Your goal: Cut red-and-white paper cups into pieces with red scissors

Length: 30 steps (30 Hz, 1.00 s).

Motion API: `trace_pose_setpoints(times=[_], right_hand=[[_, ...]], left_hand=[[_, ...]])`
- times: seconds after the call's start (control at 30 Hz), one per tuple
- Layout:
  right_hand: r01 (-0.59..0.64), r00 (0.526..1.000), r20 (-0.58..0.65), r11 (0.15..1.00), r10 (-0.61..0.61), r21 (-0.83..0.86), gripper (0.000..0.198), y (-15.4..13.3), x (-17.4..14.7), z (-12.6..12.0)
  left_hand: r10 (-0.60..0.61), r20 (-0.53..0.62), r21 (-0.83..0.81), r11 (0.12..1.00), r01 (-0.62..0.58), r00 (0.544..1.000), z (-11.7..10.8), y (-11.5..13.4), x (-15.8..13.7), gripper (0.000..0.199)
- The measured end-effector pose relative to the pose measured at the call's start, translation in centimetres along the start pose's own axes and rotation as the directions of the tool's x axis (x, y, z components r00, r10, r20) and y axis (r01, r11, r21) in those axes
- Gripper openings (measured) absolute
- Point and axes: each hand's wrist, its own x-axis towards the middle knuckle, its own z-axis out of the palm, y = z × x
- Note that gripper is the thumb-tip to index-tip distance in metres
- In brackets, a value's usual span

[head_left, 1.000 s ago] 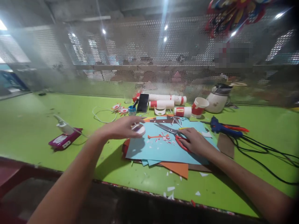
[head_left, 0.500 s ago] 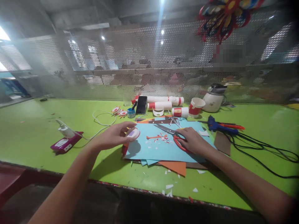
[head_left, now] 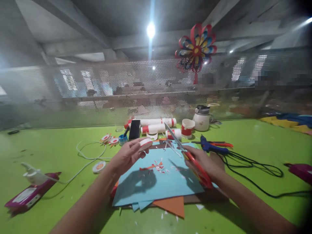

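My left hand (head_left: 128,152) is closed on a round white cup bottom (head_left: 145,143) with a red edge, gripped between thumb and fingers above the paper. My right hand (head_left: 203,162) is wrapped around the red-handled scissors (head_left: 179,139), lifted off the sheet with the blades pointing up and left. Under both hands lies light-blue paper (head_left: 156,187), with an orange strip (head_left: 148,167) and small red and white scraps on it. Left of my left wrist, a second white disc (head_left: 98,167) with an orange centre rests on the green table.
Behind the paper stand a phone (head_left: 135,130), a blue jar (head_left: 123,139), paper-cup tubes (head_left: 153,129), a red-white cup (head_left: 187,128) and a jug (head_left: 201,118). A blue glue gun (head_left: 212,145) with black cable lies right. A purple power strip (head_left: 31,195) sits left.
The scissors have risen from near the paper and now point upward. My left hand has tilted the cup bottom. My view has tipped up, and the second disc now shows beside my left wrist.
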Motion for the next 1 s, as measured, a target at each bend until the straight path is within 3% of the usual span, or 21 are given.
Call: trace_pose_setpoints(times=[0.1,0.2,0.33,0.47,0.53,0.63,0.8,0.93,1.0], right_hand=[[0.074,0.995,0.054,0.976,-0.087,0.203,0.039,-0.7,-1.1,-0.5],[0.051,0.979,0.167,0.926,-0.121,0.373,0.034,-0.9,-2.0,-0.1],[0.039,0.936,0.306,0.916,-0.173,0.399,0.019,-1.7,-2.7,0.1],[-0.06,0.933,0.341,0.888,-0.112,0.456,0.029,-3.7,-3.4,-0.4],[-0.056,0.929,0.339,0.845,-0.152,0.532,0.036,-4.6,-3.8,-0.3],[-0.051,0.959,0.25,0.785,-0.134,0.617,0.041,-5.0,-3.9,0.2],[0.056,0.998,-0.057,0.941,-0.039,0.334,0.025,-3.8,-2.5,1.2],[0.148,0.974,-0.21,0.944,-0.087,0.293,0.035,-3.5,-1.8,1.9],[0.206,0.962,-0.235,0.935,-0.139,0.289,0.04,-3.7,-1.9,2.2]], left_hand=[[0.039,-0.057,-0.055,0.998,-0.043,0.998,-0.3,-0.5,0.1,0.055],[0.063,-0.122,-0.093,0.993,-0.074,0.991,-0.8,-0.9,0.0,0.061],[0.044,-0.132,-0.194,0.979,-0.07,0.99,-1.1,-1.4,-0.4,0.062],[0.011,-0.142,-0.225,0.973,-0.043,0.99,-0.8,-1.2,-0.8,0.057],[-0.033,-0.158,-0.248,0.969,-0.007,0.987,-0.6,-1.1,-0.8,0.05],[-0.125,-0.206,-0.28,0.958,0.064,0.971,-0.2,-1.1,-0.7,0.043],[-0.312,-0.164,-0.279,0.925,0.259,0.936,2.1,-2.2,-0.3,0.045],[-0.355,-0.11,-0.041,0.935,0.352,0.929,5.1,-2.9,-0.7,0.046],[-0.304,-0.102,0.148,0.937,0.316,0.947,6.4,-2.7,-1.1,0.052]])
